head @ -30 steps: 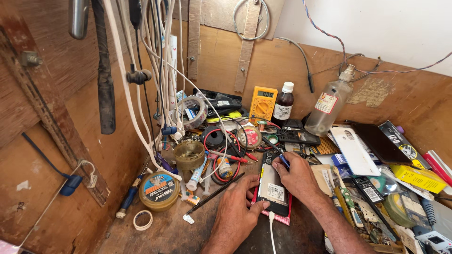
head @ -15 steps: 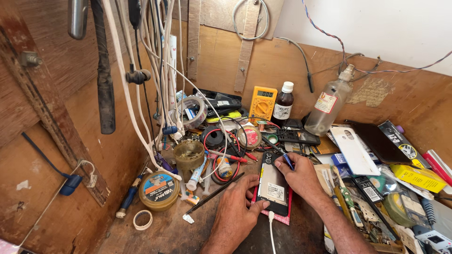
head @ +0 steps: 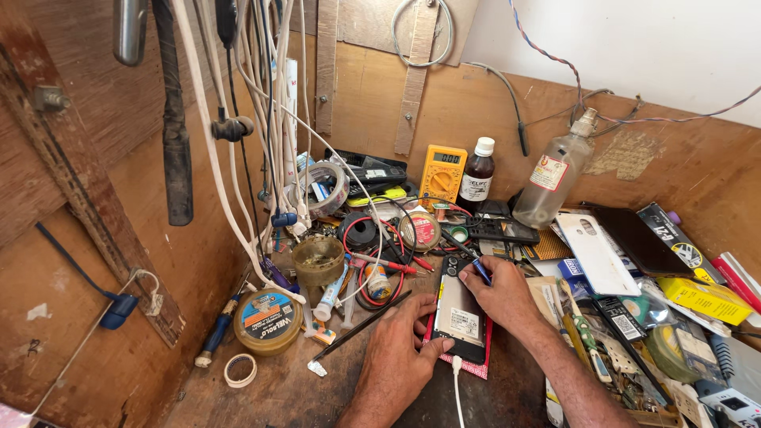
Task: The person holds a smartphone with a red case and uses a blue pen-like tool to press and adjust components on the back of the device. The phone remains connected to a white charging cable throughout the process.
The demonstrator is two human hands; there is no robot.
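An opened phone [head: 459,317], back cover off, lies on a red mat [head: 479,366] on the cluttered wooden bench. My left hand [head: 396,349] rests flat beside the phone's left edge, fingers touching it and steadying it. My right hand [head: 503,293] grips a small blue-handled tool [head: 480,271] whose tip meets the phone's upper end near the camera. A white cable [head: 457,380] plugs into the phone's lower end.
A yellow multimeter [head: 442,174], a brown bottle [head: 476,176] and a clear bottle [head: 553,173] stand at the back. Cables [head: 261,143] hang at left. Tape rolls [head: 268,319], red-black probe leads [head: 372,261], tubes, phone covers [head: 594,252] and boxes [head: 701,297] crowd the bench.
My right hand has shifted slightly, turning the blue tool at the phone's top end. My left hand stays on the phone's edge.
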